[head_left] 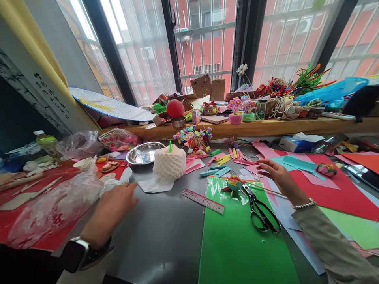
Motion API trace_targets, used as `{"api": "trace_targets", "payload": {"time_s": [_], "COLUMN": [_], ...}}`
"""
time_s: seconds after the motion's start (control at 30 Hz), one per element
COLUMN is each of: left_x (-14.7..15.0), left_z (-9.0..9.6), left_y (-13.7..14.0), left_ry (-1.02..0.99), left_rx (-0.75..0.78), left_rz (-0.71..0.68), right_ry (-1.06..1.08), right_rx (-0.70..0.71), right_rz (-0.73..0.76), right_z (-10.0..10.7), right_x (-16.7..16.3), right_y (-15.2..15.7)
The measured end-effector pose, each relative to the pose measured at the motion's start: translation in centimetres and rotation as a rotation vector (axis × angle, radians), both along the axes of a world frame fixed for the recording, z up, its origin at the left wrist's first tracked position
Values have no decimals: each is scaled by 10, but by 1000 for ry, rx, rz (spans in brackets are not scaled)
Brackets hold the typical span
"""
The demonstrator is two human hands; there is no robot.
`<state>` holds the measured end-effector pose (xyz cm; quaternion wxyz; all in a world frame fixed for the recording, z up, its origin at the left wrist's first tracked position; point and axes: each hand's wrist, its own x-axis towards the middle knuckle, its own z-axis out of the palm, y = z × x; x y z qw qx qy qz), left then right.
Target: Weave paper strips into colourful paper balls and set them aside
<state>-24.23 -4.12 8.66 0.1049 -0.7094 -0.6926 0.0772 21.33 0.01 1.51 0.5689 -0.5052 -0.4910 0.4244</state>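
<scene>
Near on the right, the scissors lie on the green sheet; they look heavy and stiff, best lifted by the loops. The left hand is beside the tissue, its blurred fingers too unclear to tell if they grip. Farther right, the paper flower looks light, crushable, best pinched low; the right hand hovers beside it, fingers parted, visibly holding nothing.

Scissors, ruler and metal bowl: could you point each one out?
Scissors [254, 202]: head view, near where the black handles meet.
Ruler [203, 201]: head view, middle of its flat face.
Metal bowl [145, 153]: head view, its shiny inside.
</scene>
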Motion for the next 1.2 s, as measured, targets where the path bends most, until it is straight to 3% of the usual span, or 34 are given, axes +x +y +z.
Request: {"api": "trace_targets", "payload": {"time_s": [0.1,0.2,0.33,0.47,0.6,0.77,0.97,1.2], "left_x": [62,122,184,220,230,226,226,225], "left_z": [15,13,-18,-61,-90,-101,-96,-96], "left_y": [-6,2,31,60,73,77,70,62], "left_ry": [-62,-207,-482,-771,-1140,-1376,-1202,-1125], "left_rx": [15,-24,9,-58,-183,-217,141,253], "left_rz": [-223,-464,-697,-779,-758,-658,-778,-909], "right_ry": [-105,-236,-405,-439,-483,-499,-416,-509], "right_rx": [-54,-65,-30,-12,22,66,96,150], "right_rz": [70,126,149,135,138,112,51,59], "right_z": [-1,-5,-14,-19,-17,-17,-20,-25], "right_x": [-9,-18,-24,-26,-30,-38,-42,-43], "right_y": [9,14,16,9,4,1,-1,-1]}}
